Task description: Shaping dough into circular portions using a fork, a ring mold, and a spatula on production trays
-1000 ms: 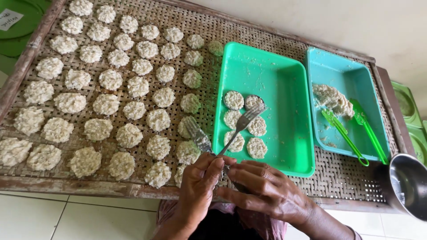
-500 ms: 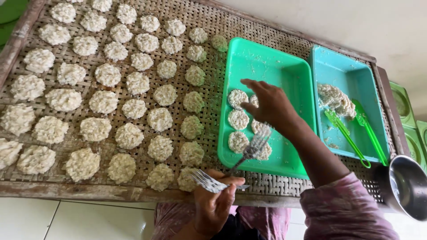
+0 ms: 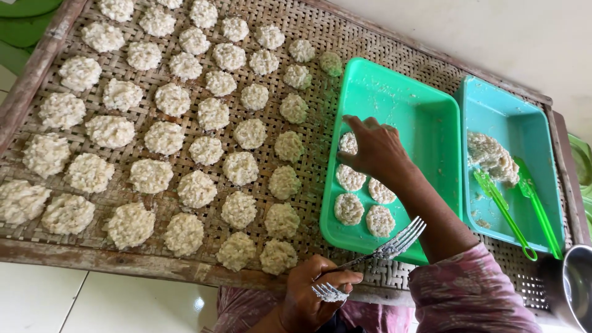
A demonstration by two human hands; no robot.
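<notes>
My right hand (image 3: 377, 148) reaches into the green plastic tray (image 3: 404, 92), thumb and fingers closed around the edge of a flattened rice patty (image 3: 348, 142). Several more patties (image 3: 349, 208) lie in the tray's near left corner. At the bottom edge, my left hand (image 3: 306, 297) holds two metal forks. One fork (image 3: 394, 245) points up to the right over the tray's near rim. The other fork's head (image 3: 330, 292) sticks out by my fingers.
A big woven bamboo tray (image 3: 308, 37) carries rows of rice patties (image 3: 163, 137) on its left. A teal tray (image 3: 515, 114) on the right holds a lump of rice mix (image 3: 490, 154) and green plastic utensils (image 3: 507, 213). A metal bowl (image 3: 578, 285) sits at far right.
My right hand let go of the forks, stretched into the green tray and settled lower left on a patty. The left hand kept both forks near the front edge.
</notes>
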